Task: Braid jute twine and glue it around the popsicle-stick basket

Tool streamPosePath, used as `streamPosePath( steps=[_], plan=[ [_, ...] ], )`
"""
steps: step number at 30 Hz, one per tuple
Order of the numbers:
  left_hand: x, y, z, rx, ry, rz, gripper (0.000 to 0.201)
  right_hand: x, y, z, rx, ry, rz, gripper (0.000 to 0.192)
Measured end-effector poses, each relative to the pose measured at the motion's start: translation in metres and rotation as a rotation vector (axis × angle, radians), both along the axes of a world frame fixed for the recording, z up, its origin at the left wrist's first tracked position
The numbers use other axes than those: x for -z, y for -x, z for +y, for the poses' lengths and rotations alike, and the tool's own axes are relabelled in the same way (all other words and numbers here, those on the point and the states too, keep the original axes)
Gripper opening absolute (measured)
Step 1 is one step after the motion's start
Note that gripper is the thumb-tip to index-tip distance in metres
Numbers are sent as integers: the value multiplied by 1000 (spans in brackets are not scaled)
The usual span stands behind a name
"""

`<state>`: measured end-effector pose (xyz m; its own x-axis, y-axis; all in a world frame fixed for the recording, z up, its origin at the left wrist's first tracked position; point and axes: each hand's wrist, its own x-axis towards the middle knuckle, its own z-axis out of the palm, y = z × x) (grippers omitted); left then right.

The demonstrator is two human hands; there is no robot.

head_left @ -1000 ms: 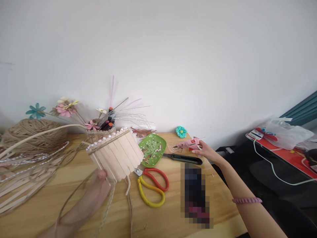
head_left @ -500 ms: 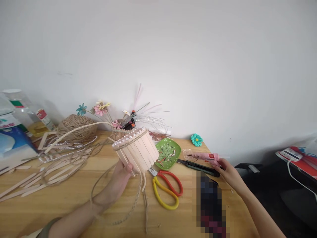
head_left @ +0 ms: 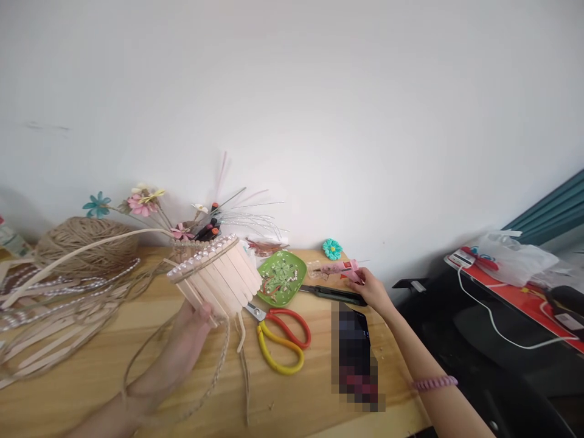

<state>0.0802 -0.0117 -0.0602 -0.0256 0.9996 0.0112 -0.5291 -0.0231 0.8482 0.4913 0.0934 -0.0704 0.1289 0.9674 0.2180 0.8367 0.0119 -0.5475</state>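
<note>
Left hand [head_left: 194, 319] keeps its fingers clamped on the stick basket [head_left: 216, 277] while the right hand [head_left: 371, 291], having reached back across the worktop [head_left: 310, 401], closes on the pink glue gun [head_left: 340, 267].

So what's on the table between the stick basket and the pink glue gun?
The head view shows the green dish of beads there, with the scissors just in front of it.
</note>
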Motion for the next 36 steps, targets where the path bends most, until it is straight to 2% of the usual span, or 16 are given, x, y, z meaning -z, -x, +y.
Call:
streamPosePath(
  steps=[4,7,12,14,15,16,18,20,21,22,24,26,29,33,36],
  plan=[
    [-1,-1,-1,12,-38,-65,60,2,0,-4,-22,-24,15,51],
    [-1,-1,-2,20,-44,-70,59,-2,0,-8,10,-59,1,55],
    [-9,-3,-3,-11,-34,-74,68,-31,7,-33,195,-254,-69,42],
    [-14,-4,-2,-47,-29,-55,71,-46,27,-53,293,-402,-98,33],
    [-16,-5,-2,-68,-33,-44,72,-53,44,-64,299,-468,-109,29],
    [-18,-7,-2,-87,-40,-36,74,-58,66,-77,253,-541,-126,23],
    [-22,-8,-3,-109,-57,-31,74,-68,119,-102,-114,-744,-267,13],
    [-25,-9,-5,-113,-51,-34,73,-75,177,-124,-493,-884,-432,23],
    [-26,-10,-6,-115,-41,-35,72,-79,203,-131,-656,-877,-476,27],
    [-28,-9,-7,-127,-28,-31,71,-82,225,-136,-733,-868,-486,26],
    [-30,-8,-8,-158,-6,-24,68,-87,254,-139,-794,-902,-454,22],
    [-31,-7,-6,-174,10,-37,64,-89,264,-136,-829,-901,-374,19],
    [-29,-3,0,-207,53,-77,62,-86,259,-124,-790,-784,-79,17],
    [-24,0,6,-256,129,-87,61,-84,247,-106,-645,-443,416,13],
    [-23,2,6,-253,205,-78,54,-84,243,-93,-510,-296,673,13]
  ],
)
